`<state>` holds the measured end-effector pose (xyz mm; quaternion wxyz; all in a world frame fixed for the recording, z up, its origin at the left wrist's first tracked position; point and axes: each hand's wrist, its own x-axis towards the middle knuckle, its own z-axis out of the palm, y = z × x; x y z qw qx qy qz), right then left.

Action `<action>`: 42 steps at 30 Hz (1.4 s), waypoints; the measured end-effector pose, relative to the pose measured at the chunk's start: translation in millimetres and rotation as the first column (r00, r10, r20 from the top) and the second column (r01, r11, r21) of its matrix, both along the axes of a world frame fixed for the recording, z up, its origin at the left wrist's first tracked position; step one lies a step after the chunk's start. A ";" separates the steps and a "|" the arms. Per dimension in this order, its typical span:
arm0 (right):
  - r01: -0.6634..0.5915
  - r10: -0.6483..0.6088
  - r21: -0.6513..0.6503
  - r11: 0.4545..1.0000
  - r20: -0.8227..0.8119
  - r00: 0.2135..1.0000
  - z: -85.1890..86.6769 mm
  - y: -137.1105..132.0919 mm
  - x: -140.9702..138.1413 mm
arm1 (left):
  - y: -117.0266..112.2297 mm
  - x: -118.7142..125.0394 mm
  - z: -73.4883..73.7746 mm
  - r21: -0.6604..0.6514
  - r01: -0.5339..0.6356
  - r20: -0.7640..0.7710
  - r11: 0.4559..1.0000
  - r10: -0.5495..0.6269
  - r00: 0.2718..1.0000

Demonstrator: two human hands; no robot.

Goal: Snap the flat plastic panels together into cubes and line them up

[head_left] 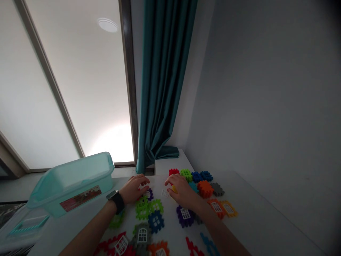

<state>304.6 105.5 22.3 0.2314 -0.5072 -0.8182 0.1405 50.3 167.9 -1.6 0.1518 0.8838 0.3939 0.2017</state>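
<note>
Many coloured interlocking plastic blocks lie on a white table. My left hand, with a dark watch on its wrist, rests with curled fingers over a purple block that has a white window piece. My right hand lies palm down, fingers bent over a yellow block, close to a loose white window piece. Green blocks, a blue block and a purple window block lie between my forearms.
A teal translucent plastic tub stands tilted at the left, its lid lying in front. Red, green, blue, orange and grey blocks line the far side near the grey wall. A teal curtain hangs by the window.
</note>
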 end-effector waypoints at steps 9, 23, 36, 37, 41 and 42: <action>-0.056 0.057 -0.035 0.998 0.016 0.998 0.6 -15.5 -44.5 | -33.2 -56.1 2.4 -0.009 -0.036 0.011 0.999 0.036 0.999; -0.218 0.223 -0.082 0.972 0.062 0.973 -13.6 -27.7 -129.3 | -84.2 -131.6 -10.9 -0.014 -0.173 0.055 0.985 0.174 0.983; -0.217 0.228 -0.098 0.971 0.115 0.967 -30.1 -0.6 -168.1 | -101.7 -144.7 -35.6 -0.006 -0.259 0.151 0.966 0.257 0.955; -0.212 0.224 -0.106 0.972 0.118 0.968 -31.3 1.4 -167.7 | -102.0 -144.7 -37.1 -0.005 -0.265 0.161 0.964 0.263 0.951; -0.206 0.222 -0.134 0.969 0.124 0.967 -35.2 8.9 -166.2 | -103.3 -144.8 -41.0 -0.003 -0.274 0.187 0.962 0.270 0.944; -0.207 0.225 -0.140 0.968 0.124 0.966 -35.7 10.7 -166.3 | -103.7 -144.7 -41.3 -0.003 -0.274 0.193 0.962 0.269 0.943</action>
